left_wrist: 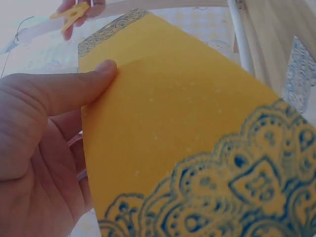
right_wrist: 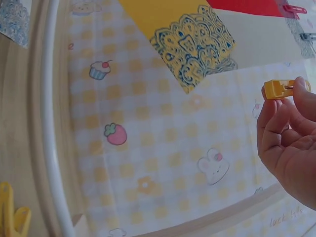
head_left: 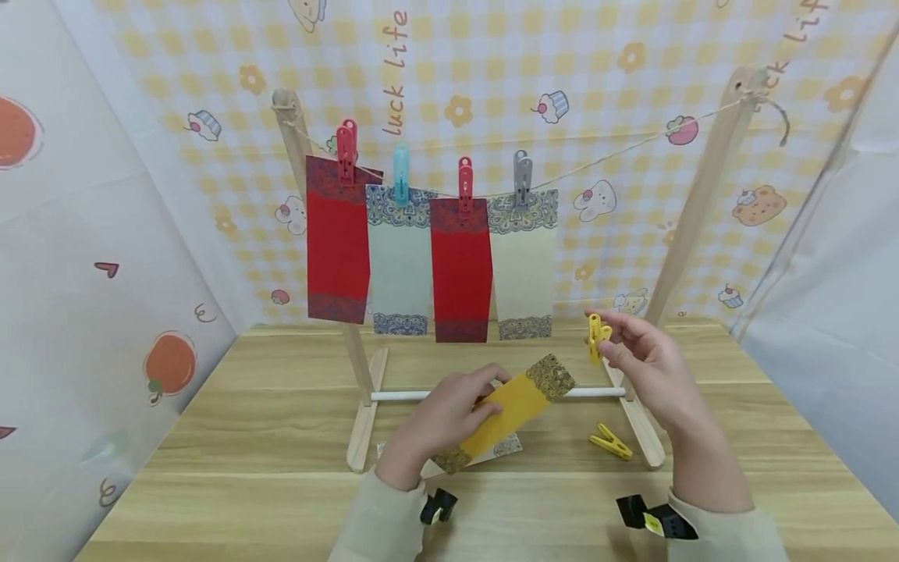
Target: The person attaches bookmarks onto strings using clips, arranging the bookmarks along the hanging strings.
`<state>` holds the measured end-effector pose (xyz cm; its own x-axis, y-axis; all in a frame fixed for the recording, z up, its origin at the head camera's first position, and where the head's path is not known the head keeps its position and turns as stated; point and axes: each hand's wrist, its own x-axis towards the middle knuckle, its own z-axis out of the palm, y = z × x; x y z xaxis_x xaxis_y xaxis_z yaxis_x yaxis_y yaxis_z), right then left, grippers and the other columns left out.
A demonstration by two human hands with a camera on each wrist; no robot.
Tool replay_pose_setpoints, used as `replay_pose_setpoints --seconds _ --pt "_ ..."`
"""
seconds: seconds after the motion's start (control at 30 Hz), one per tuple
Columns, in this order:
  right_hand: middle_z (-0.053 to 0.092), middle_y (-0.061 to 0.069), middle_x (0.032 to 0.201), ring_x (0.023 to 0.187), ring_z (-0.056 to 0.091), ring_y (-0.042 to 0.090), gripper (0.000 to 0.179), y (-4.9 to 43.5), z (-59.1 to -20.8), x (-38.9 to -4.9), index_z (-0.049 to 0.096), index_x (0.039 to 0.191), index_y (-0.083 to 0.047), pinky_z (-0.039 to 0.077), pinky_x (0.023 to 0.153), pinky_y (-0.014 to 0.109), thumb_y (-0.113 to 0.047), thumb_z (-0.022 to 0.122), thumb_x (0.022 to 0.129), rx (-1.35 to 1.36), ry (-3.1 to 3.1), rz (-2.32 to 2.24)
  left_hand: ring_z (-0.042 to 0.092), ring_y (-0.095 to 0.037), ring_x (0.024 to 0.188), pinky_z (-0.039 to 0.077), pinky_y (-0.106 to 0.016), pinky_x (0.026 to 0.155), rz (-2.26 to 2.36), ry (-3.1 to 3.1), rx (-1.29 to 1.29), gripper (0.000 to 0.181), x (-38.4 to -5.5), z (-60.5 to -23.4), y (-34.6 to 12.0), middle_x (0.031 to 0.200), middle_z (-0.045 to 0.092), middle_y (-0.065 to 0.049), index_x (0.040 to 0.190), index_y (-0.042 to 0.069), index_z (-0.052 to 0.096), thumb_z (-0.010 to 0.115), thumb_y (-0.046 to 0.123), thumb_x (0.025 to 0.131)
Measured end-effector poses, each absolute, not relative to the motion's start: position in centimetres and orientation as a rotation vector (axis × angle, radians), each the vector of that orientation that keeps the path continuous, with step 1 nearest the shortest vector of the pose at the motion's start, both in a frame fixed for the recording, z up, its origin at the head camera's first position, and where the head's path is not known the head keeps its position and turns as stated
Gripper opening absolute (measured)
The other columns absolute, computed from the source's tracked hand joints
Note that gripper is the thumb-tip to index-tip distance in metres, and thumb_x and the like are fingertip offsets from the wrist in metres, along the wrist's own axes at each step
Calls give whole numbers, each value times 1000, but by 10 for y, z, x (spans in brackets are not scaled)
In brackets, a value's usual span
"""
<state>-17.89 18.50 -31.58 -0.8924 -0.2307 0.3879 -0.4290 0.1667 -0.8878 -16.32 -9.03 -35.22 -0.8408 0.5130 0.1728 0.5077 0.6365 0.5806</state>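
My left hand (head_left: 460, 410) pinches a yellow card (head_left: 509, 417) with dark lace-patterned ends between thumb and fingers; the left wrist view shows the thumb (left_wrist: 105, 69) across its face. Off to the right, my right hand (head_left: 649, 363) pinches a yellow clothespin (head_left: 598, 337) by thumb and fingertips, upright. Four-sided cards hang from a string: a red card (head_left: 339, 242), a pale green card (head_left: 400, 265), another red card (head_left: 460, 273) and a cream card (head_left: 523, 269). Each is clipped by its own peg, such as the grey clothespin (head_left: 523, 179) on the cream card.
A wooden frame with a left post (head_left: 291, 129), right post (head_left: 702, 203) and white crossbar (head_left: 595, 393) carries the sagging string (head_left: 618, 152). Another yellow clothespin (head_left: 611, 443) lies on the table (head_left: 541, 507). A patterned pale card (head_left: 507, 446) lies partly under the yellow card.
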Motion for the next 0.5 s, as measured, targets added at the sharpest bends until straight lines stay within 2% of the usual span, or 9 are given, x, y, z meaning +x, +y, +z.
replay_pose_setpoints --seconds 0.23,0.4,0.5 --pt "65 -5 94 83 58 5 33 179 -295 -186 61 124 -4 48 68 14 10 52 96 820 -2023 1967 69 -13 87 52 -17 70 1044 2856 928 31 -168 -339 -84 113 74 -10 125 13 56 66 13 96" --pt "66 -3 98 86 60 6 35 176 -275 -191 61 120 -4 51 72 14 16 49 94 864 -1900 2010 72 -18 95 54 -19 74 1047 2888 989 32 -173 -331 -79 114 74 -11 125 9 57 67 11 95" --pt "66 -2 98 83 61 7 35 173 -261 -192 61 117 -1 50 70 15 20 49 92 875 -1822 2011 73 -18 93 54 -18 73 1068 2902 1028 33 -176 -327 -78 112 74 -11 125 9 57 67 10 94"
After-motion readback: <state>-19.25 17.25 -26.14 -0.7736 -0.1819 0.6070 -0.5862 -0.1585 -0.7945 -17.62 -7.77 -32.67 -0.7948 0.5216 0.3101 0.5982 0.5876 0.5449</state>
